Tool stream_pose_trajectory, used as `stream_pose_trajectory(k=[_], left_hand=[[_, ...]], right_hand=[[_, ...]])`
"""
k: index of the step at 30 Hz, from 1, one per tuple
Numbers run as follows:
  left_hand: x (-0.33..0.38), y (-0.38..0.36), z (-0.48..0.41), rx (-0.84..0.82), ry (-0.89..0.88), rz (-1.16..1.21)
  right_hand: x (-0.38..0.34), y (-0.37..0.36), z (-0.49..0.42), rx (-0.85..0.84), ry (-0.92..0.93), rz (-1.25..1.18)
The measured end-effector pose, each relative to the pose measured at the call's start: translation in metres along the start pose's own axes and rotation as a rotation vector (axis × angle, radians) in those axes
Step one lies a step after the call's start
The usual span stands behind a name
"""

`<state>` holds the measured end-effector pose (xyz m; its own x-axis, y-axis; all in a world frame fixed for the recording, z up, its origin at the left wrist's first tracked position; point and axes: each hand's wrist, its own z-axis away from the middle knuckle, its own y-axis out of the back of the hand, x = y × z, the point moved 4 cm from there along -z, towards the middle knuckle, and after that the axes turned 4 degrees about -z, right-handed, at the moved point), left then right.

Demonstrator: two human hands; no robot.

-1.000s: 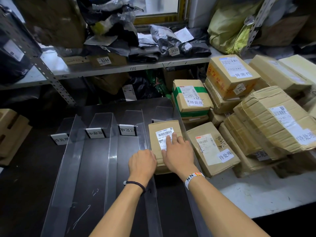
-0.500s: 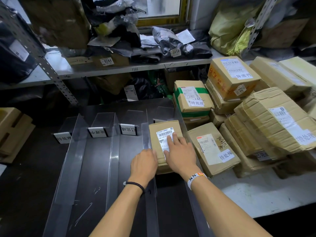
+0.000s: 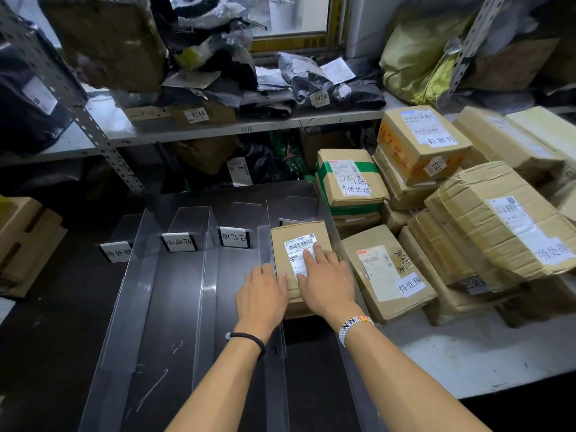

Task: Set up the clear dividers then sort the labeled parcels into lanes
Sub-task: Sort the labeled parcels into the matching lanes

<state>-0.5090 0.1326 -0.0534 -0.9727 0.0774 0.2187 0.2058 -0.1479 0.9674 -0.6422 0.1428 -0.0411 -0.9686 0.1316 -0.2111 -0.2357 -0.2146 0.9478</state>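
**Parcel Lying in the Rightmost Lane**

A person's right hand [image 3: 327, 282] is pressing flat on a labelled parcel [image 3: 296, 232], fingers straight across its white sticker, grip released. The left hand [image 3: 261, 293] is curling at the parcel's near left corner, over a clear divider [image 3: 274, 353]; whether that grip is grasping anything cannot be told. The parcel is lying in the rightmost lane on the dark tabletop [image 3: 46, 353], just beside a pile of boxes [image 3: 498, 232] stacked to the right.

both hands [image 3: 261, 296] on parcel [image 3: 299, 241] in rightmost clear-divider [image 3: 207, 260] lane
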Motion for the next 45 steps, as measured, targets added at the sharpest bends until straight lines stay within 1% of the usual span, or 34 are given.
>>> stream_pose_trajectory(k=[5, 10, 15, 20, 24, 29, 32, 37, 42, 45], left_hand=[[-0.003, 0.017, -0.002, 0.157, -0.017, -0.016], [-0.016, 0.039, 0.003, 0.238, -0.058, 0.021], [-0.045, 0.061, 0.014, 0.27, -0.03, 0.038], [-0.09, 0.08, 0.02, 0.319, -0.02, 0.057], [-0.133, 0.1, 0.018, 0.346, -0.048, 0.067], [-0.214, 0.136, 0.025, 0.381, -0.06, 0.069], [-0.271, 0.16, 0.037, 0.395, -0.003, 0.053], [-0.36, 0.197, 0.064, 0.451, 0.138, 0.024], [-0.441, 0.219, 0.098, 0.48, 0.309, -0.01], [-0.48, 0.23, 0.116, 0.457, 0.393, -0.008]], right_hand=[[-0.007, 0.01, 0.003, 0.117, 0.038, -0.08], [-0.018, 0.018, 0.007, 0.164, 0.055, -0.151], [-0.048, 0.022, 0.008, 0.164, 0.077, -0.208], [-0.101, 0.021, 0.014, 0.152, 0.107, -0.314], [-0.155, 0.027, 0.018, 0.201, 0.136, -0.284], [-0.246, 0.026, 0.019, 0.229, 0.153, -0.293], [-0.308, 0.023, 0.024, 0.231, 0.198, -0.311], [-0.41, 0.015, 0.029, 0.189, 0.354, -0.328], [-0.5, 0.002, 0.043, 0.117, 0.525, -0.374], [-0.543, -0.014, 0.049, 0.067, 0.587, -0.398]])
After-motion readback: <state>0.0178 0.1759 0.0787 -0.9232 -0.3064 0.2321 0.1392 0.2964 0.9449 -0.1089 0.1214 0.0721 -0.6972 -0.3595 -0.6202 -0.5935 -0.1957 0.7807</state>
